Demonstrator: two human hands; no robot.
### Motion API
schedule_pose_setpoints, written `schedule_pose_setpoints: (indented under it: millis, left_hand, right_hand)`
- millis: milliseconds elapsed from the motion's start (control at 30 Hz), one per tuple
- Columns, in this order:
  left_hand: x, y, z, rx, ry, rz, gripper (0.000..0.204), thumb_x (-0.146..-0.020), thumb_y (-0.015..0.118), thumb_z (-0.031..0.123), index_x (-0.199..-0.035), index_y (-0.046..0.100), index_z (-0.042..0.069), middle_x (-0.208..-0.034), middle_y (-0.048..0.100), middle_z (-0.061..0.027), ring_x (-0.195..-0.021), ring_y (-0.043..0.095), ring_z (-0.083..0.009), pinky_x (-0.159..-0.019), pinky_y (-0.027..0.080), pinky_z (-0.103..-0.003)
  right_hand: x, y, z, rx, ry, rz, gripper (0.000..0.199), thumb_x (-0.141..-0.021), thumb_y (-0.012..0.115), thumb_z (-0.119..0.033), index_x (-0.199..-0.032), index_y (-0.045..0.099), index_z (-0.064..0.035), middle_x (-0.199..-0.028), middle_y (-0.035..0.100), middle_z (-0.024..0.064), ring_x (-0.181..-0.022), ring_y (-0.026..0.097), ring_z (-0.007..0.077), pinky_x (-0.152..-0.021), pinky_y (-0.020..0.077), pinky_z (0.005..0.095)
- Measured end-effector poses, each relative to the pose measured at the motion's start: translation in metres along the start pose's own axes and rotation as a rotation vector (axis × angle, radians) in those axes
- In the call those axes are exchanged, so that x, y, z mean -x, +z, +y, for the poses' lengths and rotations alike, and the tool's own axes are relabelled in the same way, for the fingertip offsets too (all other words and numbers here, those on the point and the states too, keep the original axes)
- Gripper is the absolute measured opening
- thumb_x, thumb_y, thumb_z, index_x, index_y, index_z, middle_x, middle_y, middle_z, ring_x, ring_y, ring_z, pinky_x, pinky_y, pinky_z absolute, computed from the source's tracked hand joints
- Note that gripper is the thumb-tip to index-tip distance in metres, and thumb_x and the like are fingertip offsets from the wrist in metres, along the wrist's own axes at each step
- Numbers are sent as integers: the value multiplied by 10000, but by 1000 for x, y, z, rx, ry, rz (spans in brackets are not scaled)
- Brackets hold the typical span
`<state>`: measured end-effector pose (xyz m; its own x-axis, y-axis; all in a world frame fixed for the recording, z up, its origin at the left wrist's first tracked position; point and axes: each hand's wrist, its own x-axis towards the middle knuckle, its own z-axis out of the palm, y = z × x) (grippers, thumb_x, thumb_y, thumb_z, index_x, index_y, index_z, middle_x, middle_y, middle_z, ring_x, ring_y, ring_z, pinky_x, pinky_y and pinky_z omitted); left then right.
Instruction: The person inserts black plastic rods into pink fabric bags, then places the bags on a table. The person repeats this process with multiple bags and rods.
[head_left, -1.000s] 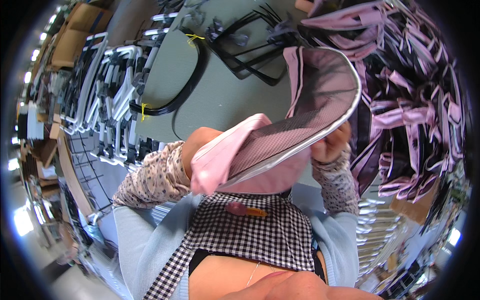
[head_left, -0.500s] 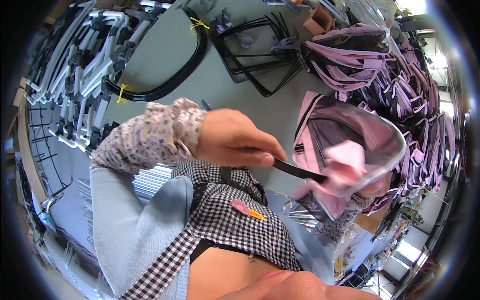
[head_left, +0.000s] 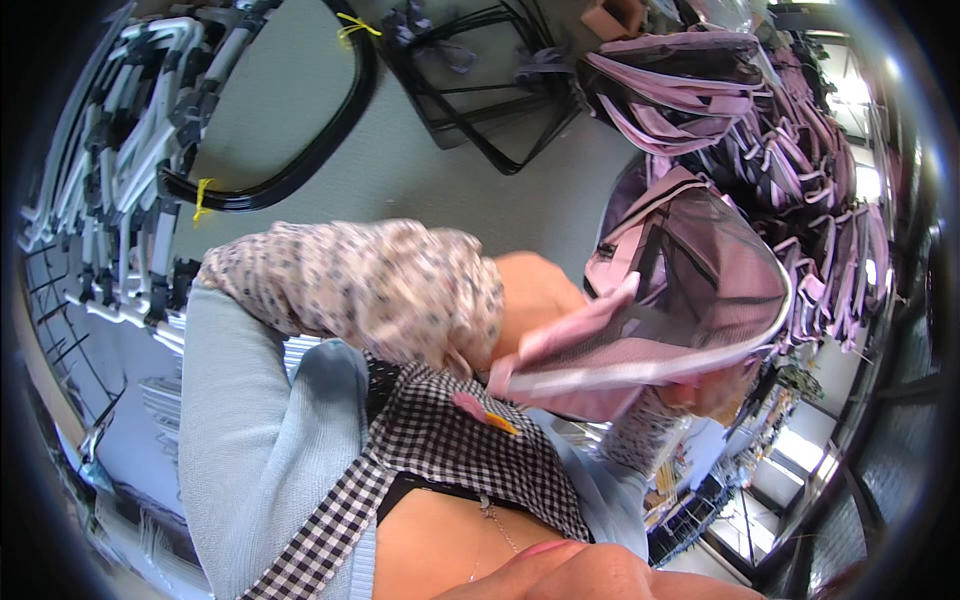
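In front of my right side hangs a pink and black mesh fabric cover (head_left: pixel 715 300), with white piping along its curved edge. My right hand (head_left: pixel 708 392) is closed on its lower edge, partly behind the cloth. My left hand (head_left: pixel 535 295), smeared by motion, reaches to the cover's near-left flap. That flap and the floral sleeve (head_left: pixel 380 285) hide its fingers, so what they hold does not show.
Pink and black mesh covers (head_left: pixel 680 85) are heaped at the far right. Black wire frames (head_left: pixel 490 90) and a curved black tube bundle (head_left: pixel 330 140) with yellow ties lie on the grey surface (head_left: pixel 420 190). White tubular frames (head_left: pixel 150 110) are stacked left.
My left hand has moved right and behind the cover's flap. The black strap it held is out of sight. The cover has swung open wider, its flap reaching left.
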<state>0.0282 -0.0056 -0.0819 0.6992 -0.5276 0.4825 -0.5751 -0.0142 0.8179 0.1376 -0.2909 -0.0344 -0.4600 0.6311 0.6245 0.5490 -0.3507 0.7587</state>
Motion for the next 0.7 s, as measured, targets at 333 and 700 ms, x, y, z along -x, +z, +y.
schedule_pose_setpoints:
  millis: [333,700]
  left_hand:
    - [-11,34,-66,-471,-31,-307,87,-782,614,204,-825,626,129,-768,683,-58,-682,690,-275,-526,546,-386]
    - [104,13,-185,-370,-600,-631,313,-811,680,237,-1122,674,204,-1165,631,-50,-1155,570,-253,-981,459,-439]
  right_hand:
    - [129,-82,-153,-416,586,-987,463,-941,563,-329,-1288,526,-25,-1102,594,213,-1019,582,387,-916,462,511]
    - [-6,-98,-139,-1330,2032,-1000,299,-968,562,-212,-832,687,24,-883,717,143,-787,673,172,-719,520,294]
